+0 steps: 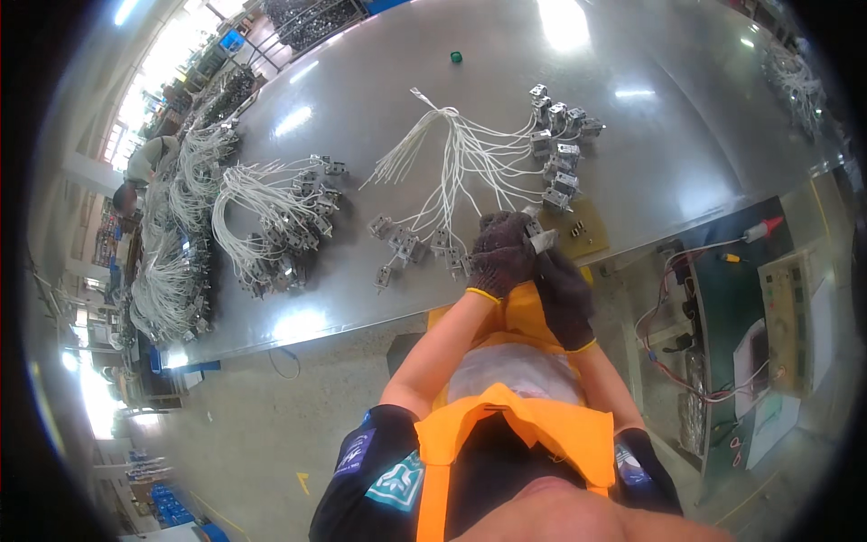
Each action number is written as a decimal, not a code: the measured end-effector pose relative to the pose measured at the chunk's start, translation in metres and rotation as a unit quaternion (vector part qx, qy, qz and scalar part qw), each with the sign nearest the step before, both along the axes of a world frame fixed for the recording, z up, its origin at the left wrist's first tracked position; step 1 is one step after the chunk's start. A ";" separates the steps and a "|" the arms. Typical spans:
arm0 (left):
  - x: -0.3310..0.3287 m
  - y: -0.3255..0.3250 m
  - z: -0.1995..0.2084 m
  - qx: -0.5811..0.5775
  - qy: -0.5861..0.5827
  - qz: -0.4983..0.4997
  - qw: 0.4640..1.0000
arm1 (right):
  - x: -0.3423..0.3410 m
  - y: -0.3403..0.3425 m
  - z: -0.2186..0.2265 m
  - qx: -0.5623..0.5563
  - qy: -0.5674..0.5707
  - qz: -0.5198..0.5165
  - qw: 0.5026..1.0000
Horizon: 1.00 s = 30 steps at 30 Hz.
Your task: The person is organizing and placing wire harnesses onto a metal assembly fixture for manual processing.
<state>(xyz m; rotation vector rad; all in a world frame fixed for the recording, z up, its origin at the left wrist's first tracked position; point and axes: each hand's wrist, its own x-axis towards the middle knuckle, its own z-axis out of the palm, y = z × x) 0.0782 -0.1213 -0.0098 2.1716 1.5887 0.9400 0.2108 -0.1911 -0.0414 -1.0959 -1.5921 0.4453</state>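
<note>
Both my hands wear dark knitted gloves with yellow cuffs and meet at the near edge of the metal table [361, 289]. My left hand [502, 253] is closed around a small silvery-white piece [544, 240], whose exact kind I cannot make out. Just below it, my right hand [565, 296] closes on the same piece from the other side; its fingertips are partly hidden. Ahead lies a fanned bundle of white wires [456, 154]. Small metal blocks [562, 158] sit on the wire ends at the right, and more metal blocks [402, 242] lie at the left.
A tan pad [591, 237] with small brassy parts [578, 229] lies beside my hands. More wire bundles [262, 208] cover the table's left side. A green object [456, 57] sits farther back. At right, a bench holds a control box [787, 312] and red-tipped lead [764, 229].
</note>
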 end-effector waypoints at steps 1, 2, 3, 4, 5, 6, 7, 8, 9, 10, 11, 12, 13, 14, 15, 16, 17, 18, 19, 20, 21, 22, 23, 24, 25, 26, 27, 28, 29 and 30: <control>-0.002 0.001 -0.003 -0.026 0.014 -0.005 1.000 | 0.007 0.002 0.003 -0.001 0.000 0.003 1.000; -0.003 0.000 -0.006 -0.026 0.013 -0.002 1.000 | 0.018 0.004 0.009 0.040 -0.170 0.001 0.985; -0.002 0.001 -0.007 0.009 -0.007 -0.003 1.000 | 0.023 0.007 0.013 0.082 -0.335 -0.003 0.939; -0.002 0.002 -0.007 0.045 -0.028 -0.004 0.999 | 0.020 0.007 0.010 0.084 -0.335 -0.003 0.939; -0.003 0.001 -0.007 0.048 -0.028 -0.002 0.998 | 0.015 0.006 0.002 0.045 -0.166 0.022 0.985; -0.003 -0.001 -0.003 0.026 -0.019 -0.005 0.999 | 0.012 0.006 -0.002 0.004 0.007 0.049 0.999; -0.004 -0.004 0.000 0.004 -0.010 -0.003 1.000 | 0.013 0.002 -0.003 0.008 0.007 0.056 0.998; -0.004 -0.006 0.001 0.007 -0.009 0.005 1.000 | 0.016 -0.003 -0.004 -0.189 0.163 0.099 0.963; -0.002 -0.006 0.002 0.037 -0.016 -0.012 0.999 | 0.018 -0.005 -0.005 -0.375 0.305 0.137 0.865; -0.003 -0.006 0.001 0.066 -0.020 -0.029 0.997 | 0.016 -0.005 -0.009 -0.374 0.303 0.146 0.864; -0.003 -0.006 -0.002 0.011 -0.020 -0.014 1.000 | 0.014 -0.005 -0.013 -0.375 0.316 0.143 0.860; -0.004 -0.011 -0.002 0.011 -0.018 -0.007 1.000 | 0.015 -0.008 -0.017 -0.378 0.328 0.135 0.855; -0.005 -0.016 -0.001 0.052 -0.007 0.003 0.999 | 0.015 -0.010 -0.021 -0.383 0.341 0.129 0.849; -0.009 -0.019 0.000 0.091 0.005 0.014 0.996 | 0.013 -0.011 -0.025 -0.388 0.353 0.123 0.842; -0.021 -0.018 -0.006 0.003 -0.007 -0.009 1.000 | 0.010 -0.012 -0.028 -0.396 0.365 0.120 0.834; -0.028 -0.017 -0.014 0.000 -0.002 0.012 1.000 | 0.008 -0.012 -0.018 -0.406 0.362 0.138 0.828; -0.029 -0.015 -0.023 0.017 0.002 0.007 1.000 | 0.009 -0.013 -0.002 -0.434 0.432 0.172 0.771; -0.028 -0.014 -0.029 0.034 0.010 0.001 0.999 | 0.008 -0.012 0.005 -0.460 0.500 0.202 0.706; -0.024 -0.013 -0.019 0.003 -0.002 -0.014 1.000 | 0.011 -0.007 -0.003 -0.469 0.496 0.218 0.697; -0.020 -0.014 -0.009 -0.026 -0.014 -0.026 0.999 | 0.021 0.001 -0.014 -0.376 0.311 0.190 0.852; -0.023 -0.014 -0.015 -0.024 -0.004 0.003 1.000 | 0.024 0.010 -0.024 -0.244 0.111 0.160 0.950; -0.024 -0.013 -0.025 -0.026 -0.004 -0.010 1.000 | 0.028 0.015 -0.024 -0.304 0.243 0.158 0.908; -0.026 -0.012 -0.030 -0.027 -0.004 -0.027 0.999 | 0.032 0.018 -0.018 -0.359 0.368 0.150 0.845; -0.029 -0.013 -0.030 -0.018 0.000 -0.013 1.000 | 0.035 0.019 -0.010 -0.356 0.365 0.168 0.844; -0.029 -0.020 -0.031 0.020 -0.017 -0.010 1.000 | 0.040 0.016 -0.004 -0.269 0.186 0.163 0.931; -0.030 -0.024 -0.031 0.058 -0.035 -0.009 0.998 | 0.041 0.017 0.000 -0.162 0.002 0.147 0.976; -0.029 -0.023 -0.035 0.066 -0.031 0.004 0.997 | 0.034 0.014 0.004 -0.325 0.253 0.171 0.895; -0.029 -0.022 -0.039 0.071 -0.029 0.012 0.997 | 0.030 0.019 0.005 -0.323 0.251 0.181 0.894; -0.028 -0.020 -0.042 0.025 -0.004 0.018 1.000 | 0.027 0.026 0.005 -0.200 0.149 0.161 0.955; -0.029 -0.020 -0.044 -0.021 0.019 0.026 0.999 | 0.026 0.034 0.004 -0.069 0.044 0.135 0.987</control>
